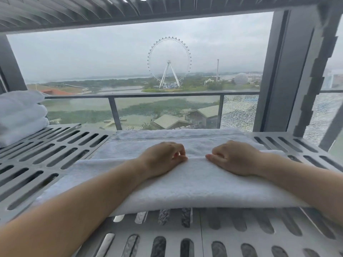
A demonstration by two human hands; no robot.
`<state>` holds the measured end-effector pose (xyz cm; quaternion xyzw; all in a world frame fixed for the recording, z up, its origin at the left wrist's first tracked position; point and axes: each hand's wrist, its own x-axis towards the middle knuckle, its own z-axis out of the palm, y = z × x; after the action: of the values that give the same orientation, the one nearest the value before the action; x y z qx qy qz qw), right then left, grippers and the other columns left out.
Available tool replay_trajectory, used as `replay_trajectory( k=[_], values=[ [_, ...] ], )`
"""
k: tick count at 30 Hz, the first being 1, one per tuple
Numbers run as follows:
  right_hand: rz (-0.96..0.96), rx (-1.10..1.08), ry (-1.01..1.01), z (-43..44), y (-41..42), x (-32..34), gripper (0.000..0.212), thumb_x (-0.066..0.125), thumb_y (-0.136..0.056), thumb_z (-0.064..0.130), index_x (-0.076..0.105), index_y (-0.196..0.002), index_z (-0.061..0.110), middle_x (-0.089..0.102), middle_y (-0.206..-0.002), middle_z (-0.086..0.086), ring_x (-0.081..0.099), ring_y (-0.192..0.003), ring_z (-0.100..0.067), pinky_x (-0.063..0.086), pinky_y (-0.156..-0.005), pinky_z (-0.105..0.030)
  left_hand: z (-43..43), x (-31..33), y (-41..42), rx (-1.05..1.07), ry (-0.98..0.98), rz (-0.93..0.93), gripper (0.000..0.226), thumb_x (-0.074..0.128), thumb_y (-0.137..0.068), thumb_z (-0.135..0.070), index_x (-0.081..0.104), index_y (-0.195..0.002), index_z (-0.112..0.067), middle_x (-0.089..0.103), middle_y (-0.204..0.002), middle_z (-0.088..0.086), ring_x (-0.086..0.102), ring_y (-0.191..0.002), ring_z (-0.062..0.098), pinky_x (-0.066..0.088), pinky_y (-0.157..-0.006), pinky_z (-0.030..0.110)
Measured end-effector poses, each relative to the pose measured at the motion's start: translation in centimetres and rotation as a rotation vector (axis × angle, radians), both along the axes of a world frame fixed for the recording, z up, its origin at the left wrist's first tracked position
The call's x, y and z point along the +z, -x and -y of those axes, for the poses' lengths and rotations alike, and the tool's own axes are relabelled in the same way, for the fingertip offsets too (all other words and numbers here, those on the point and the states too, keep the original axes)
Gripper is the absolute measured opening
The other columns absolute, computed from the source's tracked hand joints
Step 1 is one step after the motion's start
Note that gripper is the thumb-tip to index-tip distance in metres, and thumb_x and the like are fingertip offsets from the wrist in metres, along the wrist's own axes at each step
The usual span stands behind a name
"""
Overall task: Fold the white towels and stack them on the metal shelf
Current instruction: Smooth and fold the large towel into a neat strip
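Observation:
A white towel [185, 184] lies spread across the slotted metal shelf [46, 154], its near part doubled over onto the far part. My left hand [163, 158] rests on the folded edge left of centre, fingers curled and pinching the fabric. My right hand [233, 157] rests on the same edge right of centre, fingers curled with the tips on the fold. A stack of folded white towels [20, 115] sits at the shelf's far left, apart from both hands.
Another slotted shelf [111, 8] runs overhead. A grey upright post [315, 71] stands at the right. Behind the shelf is a window with a glass balcony railing [148, 95]. A lower slotted shelf [204, 238] shows below the towel's front edge.

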<state>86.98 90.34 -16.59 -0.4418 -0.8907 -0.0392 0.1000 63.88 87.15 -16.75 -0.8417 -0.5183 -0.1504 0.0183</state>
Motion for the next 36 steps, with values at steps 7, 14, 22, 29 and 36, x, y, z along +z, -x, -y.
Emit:
replay_trajectory(
  k=[7, 14, 22, 29, 36],
  values=[
    [-0.113, 0.063, -0.134, 0.9, 0.0, -0.1, 0.017, 0.047, -0.090, 0.043, 0.049, -0.090, 0.025, 0.051, -0.091, 0.011, 0.045, -0.082, -0.008, 0.037, -0.069, -0.028, 1.9, 0.6, 0.1, -0.047, -0.163, -0.024, 0.010, 0.056, -0.090, -0.028, 0.059, -0.099, -0.026, 0.055, -0.103, -0.008, 0.051, -0.091, 0.009, 0.045, -0.078, 0.027],
    [-0.274, 0.301, 0.038, 4.9, 0.8, -0.8, 0.023, 0.049, -0.090, 0.037, 0.052, -0.111, 0.032, 0.052, -0.117, 0.016, 0.049, -0.104, -0.001, 0.037, -0.090, -0.018, 4.6, 0.4, -1.1, -0.164, 0.175, 0.032, 0.037, 0.035, -0.099, -0.035, 0.044, -0.135, -0.032, 0.043, -0.138, -0.012, 0.041, -0.123, 0.004, 0.028, -0.103, 0.019],
    [0.105, 0.147, 0.334, 3.9, -1.7, -1.5, 0.063, 0.005, -0.075, 0.077, -0.007, -0.134, 0.060, -0.010, -0.148, 0.030, -0.014, -0.135, 0.006, -0.014, -0.110, -0.030, 5.6, -1.0, -0.6, -0.108, 0.356, -0.166, 0.072, 0.003, -0.079, -0.068, -0.013, -0.142, -0.038, -0.021, -0.144, -0.026, -0.021, -0.131, -0.011, -0.015, -0.105, 0.016],
    [0.041, 0.163, 0.327, 3.5, -2.1, -1.4, 0.074, 0.006, -0.072, 0.078, -0.003, -0.140, 0.050, -0.010, -0.150, 0.025, -0.014, -0.135, 0.008, -0.012, -0.109, -0.023, 4.8, -0.2, -1.1, -0.069, 0.382, -0.164, 0.077, 0.005, -0.078, -0.069, -0.005, -0.146, -0.033, -0.011, -0.153, -0.019, -0.013, -0.136, -0.007, -0.009, -0.112, 0.023],
    [-0.006, 0.223, 0.434, 2.3, -3.6, -0.2, 0.048, 0.017, -0.084, 0.065, 0.010, -0.131, 0.062, 0.003, -0.144, 0.039, -0.003, -0.129, 0.022, -0.005, -0.106, -0.013, 3.9, -0.5, -0.4, -0.053, 0.341, -0.172, 0.070, 0.008, -0.082, -0.066, -0.004, -0.145, -0.038, -0.005, -0.153, -0.020, -0.008, -0.137, -0.006, -0.007, -0.113, 0.026]
  ],
)
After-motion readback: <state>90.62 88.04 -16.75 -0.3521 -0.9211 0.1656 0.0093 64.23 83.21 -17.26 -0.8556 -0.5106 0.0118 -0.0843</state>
